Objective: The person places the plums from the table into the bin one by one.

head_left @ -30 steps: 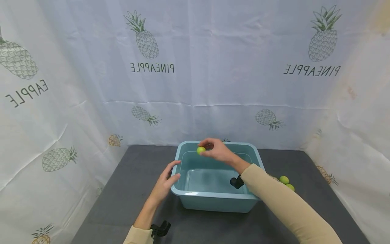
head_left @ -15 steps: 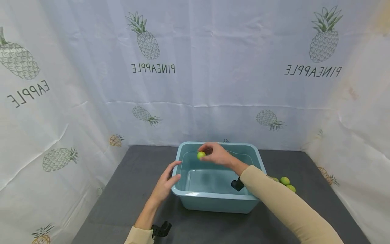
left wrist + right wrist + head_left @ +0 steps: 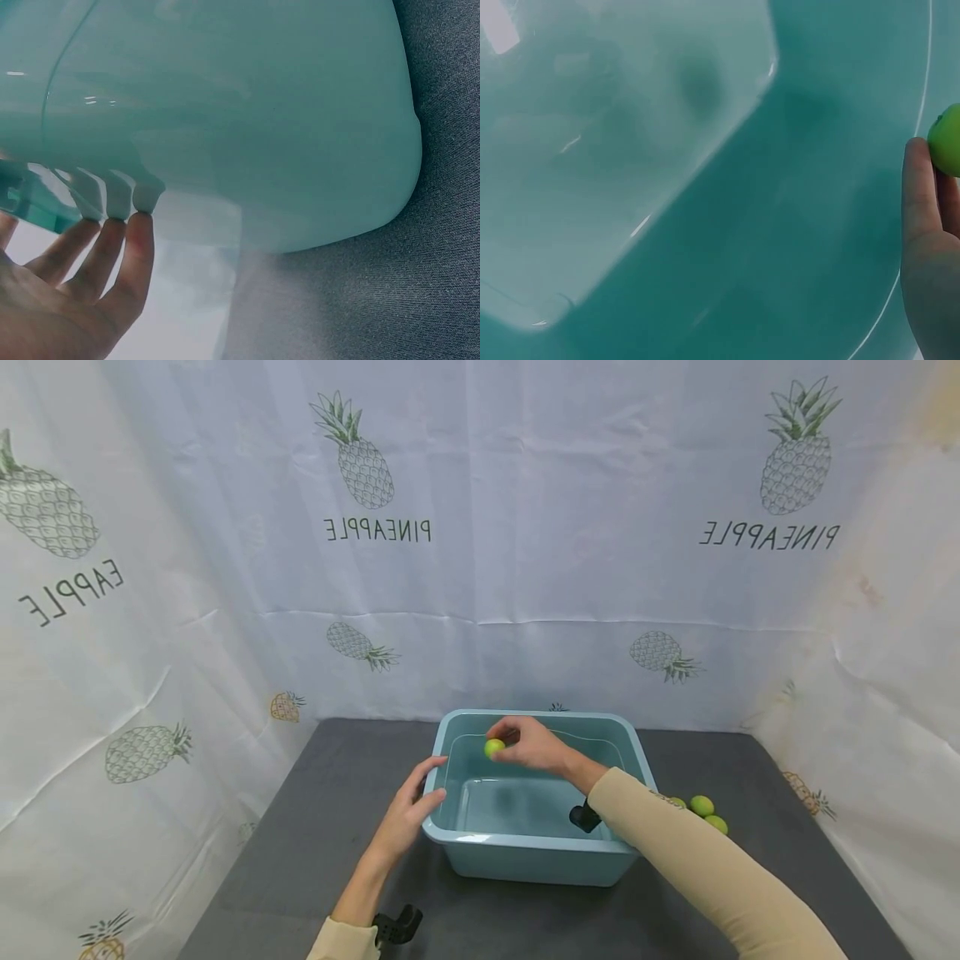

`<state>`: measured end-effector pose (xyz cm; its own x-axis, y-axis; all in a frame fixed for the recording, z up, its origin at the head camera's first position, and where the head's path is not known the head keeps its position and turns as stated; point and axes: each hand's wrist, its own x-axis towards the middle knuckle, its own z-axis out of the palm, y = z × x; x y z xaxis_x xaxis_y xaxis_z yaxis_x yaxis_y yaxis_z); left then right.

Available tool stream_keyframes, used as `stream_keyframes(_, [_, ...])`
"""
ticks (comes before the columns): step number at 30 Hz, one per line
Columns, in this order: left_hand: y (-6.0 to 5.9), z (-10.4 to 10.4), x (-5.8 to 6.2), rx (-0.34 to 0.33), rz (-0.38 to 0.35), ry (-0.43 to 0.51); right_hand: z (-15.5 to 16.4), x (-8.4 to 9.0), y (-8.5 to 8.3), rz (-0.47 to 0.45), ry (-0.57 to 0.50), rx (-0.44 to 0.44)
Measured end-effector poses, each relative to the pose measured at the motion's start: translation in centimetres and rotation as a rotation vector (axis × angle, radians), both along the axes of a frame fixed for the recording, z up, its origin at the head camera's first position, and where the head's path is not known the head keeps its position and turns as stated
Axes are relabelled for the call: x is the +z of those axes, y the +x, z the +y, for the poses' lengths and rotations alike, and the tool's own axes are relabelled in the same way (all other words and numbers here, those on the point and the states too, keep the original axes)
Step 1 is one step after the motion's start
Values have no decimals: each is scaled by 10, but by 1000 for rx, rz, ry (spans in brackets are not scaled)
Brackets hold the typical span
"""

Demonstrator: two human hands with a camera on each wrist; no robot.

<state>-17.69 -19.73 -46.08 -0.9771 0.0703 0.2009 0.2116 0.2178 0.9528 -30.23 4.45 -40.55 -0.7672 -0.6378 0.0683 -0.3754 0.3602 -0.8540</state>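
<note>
In the head view, a light-blue plastic basin (image 3: pixel 540 864) stands on the dark table. My right hand (image 3: pixel 536 747) is over its inside, pinching a lime (image 3: pixel 494 748) between thumb and fingertips. The right wrist view shows this lime (image 3: pixel 946 141) at the right edge against the fingers, with the basin's floor (image 3: pixel 592 150) below. My left hand (image 3: pixel 405 810) holds the basin's left rim, thumb and index finger reaching over it. In the left wrist view, several fingertips (image 3: pixel 139 225) of that hand touch the basin's outer wall (image 3: pixel 285 135).
Several more limes (image 3: pixel 702 806) lie on the table to the right of the basin, partly behind the right sleeve (image 3: pixel 690 852). A white cloth (image 3: pixel 480 568) printed with pineapples hangs behind and at both sides of the dark table (image 3: pixel 300 852).
My right hand has lowered a little into the basin's opening with the lime still pinched. The left hand has stayed at the rim.
</note>
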Motion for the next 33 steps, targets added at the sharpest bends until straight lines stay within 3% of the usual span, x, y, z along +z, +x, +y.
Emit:
stream_keyframes(8, [-2, 0, -1, -28, 35, 0, 2, 0, -2, -22, 12, 7])
stream_keyframes(16, [-1, -1, -2, -27, 26, 10, 4, 7, -2, -27, 39, -25])
stream_keyframes(33, [-4, -2, -3, -45, 34, 25, 24, 60, 16, 75, 19, -48])
